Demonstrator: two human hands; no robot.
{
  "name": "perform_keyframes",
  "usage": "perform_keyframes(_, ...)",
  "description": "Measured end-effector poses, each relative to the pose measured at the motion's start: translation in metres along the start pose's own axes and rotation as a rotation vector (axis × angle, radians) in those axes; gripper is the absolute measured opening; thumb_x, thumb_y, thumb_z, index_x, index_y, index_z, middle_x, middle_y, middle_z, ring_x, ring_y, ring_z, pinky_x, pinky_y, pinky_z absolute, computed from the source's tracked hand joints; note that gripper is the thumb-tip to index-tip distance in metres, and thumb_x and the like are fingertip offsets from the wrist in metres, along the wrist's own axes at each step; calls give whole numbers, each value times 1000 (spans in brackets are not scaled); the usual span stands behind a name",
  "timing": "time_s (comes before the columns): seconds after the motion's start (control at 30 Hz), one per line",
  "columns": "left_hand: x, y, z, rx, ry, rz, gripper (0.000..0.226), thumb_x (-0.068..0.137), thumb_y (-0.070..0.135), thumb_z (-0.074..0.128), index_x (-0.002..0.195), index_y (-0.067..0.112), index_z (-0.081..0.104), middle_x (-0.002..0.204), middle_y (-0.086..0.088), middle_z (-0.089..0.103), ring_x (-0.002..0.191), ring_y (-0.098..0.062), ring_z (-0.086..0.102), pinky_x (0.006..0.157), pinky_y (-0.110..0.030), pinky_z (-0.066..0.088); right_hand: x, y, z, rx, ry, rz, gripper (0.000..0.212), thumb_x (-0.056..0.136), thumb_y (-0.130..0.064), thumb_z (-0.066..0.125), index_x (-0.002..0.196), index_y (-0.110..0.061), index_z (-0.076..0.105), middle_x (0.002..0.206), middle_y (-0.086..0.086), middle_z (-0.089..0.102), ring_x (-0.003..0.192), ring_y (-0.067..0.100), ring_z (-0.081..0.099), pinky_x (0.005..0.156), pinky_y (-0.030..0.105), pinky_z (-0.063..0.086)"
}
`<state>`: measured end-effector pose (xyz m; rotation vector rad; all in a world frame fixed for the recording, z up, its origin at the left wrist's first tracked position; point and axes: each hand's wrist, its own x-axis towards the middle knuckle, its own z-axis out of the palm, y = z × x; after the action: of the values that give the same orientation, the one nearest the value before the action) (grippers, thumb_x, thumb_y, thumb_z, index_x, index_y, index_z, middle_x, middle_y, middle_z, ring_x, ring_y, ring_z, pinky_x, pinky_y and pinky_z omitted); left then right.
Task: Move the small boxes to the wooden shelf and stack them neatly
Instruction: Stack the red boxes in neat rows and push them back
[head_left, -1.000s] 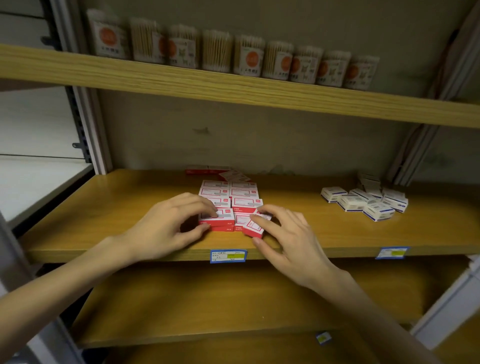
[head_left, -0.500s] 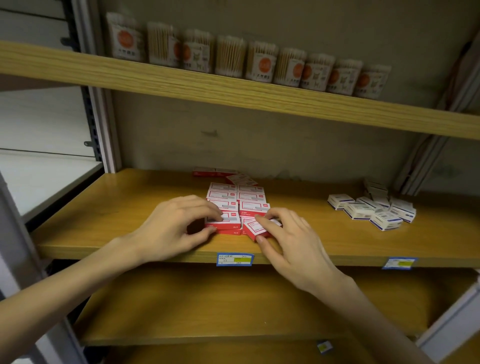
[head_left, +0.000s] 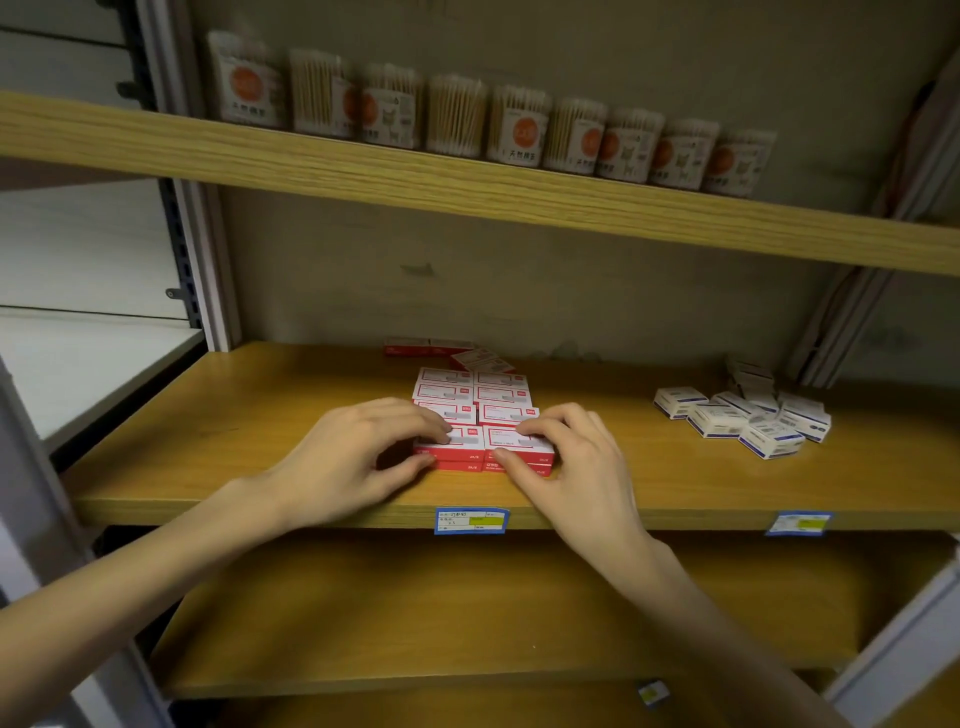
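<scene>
On the wooden shelf (head_left: 260, 415), red boxes (head_left: 472, 405) at 12 o'clock: left hand (head_left: 358, 457) and right hand (head_left: 566, 462) each pinch a front box, grip narrow. Light stiff card, probably crushable; hold the short ends

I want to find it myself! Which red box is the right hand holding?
Look at the middle wooden shelf, above the blue price label. Red and white boxes sit there in two columns. The right hand pinches the front right box, the top one nearest the shelf edge, beside the left hand.
</scene>
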<state>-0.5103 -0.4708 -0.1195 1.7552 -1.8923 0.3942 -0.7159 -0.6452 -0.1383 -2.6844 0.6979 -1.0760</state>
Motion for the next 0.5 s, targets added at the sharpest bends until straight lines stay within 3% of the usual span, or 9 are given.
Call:
perform_keyframes(0.33, 0, 2, 0, 5, 17, -67, 30, 95, 45, 59, 120, 33, 68, 123, 21, 66, 119, 4, 56, 97, -30, 53, 0, 6, -7, 79, -82, -36, 49, 86, -53, 71, 128, -26, 67, 124, -14, 56, 117, 2, 45, 91, 24, 51)
perform_keyframes(0.5, 2, 2, 3, -48, 24, -103, 32, 91, 47, 66, 120, 33, 68, 124, 22, 64, 120, 2, 54, 98, -32, 51, 12, 17, -16, 174, -109, -82, 53, 82, -65, 60, 118, -27, 72, 118, -18, 63, 115, 0, 53, 93, 28, 51)
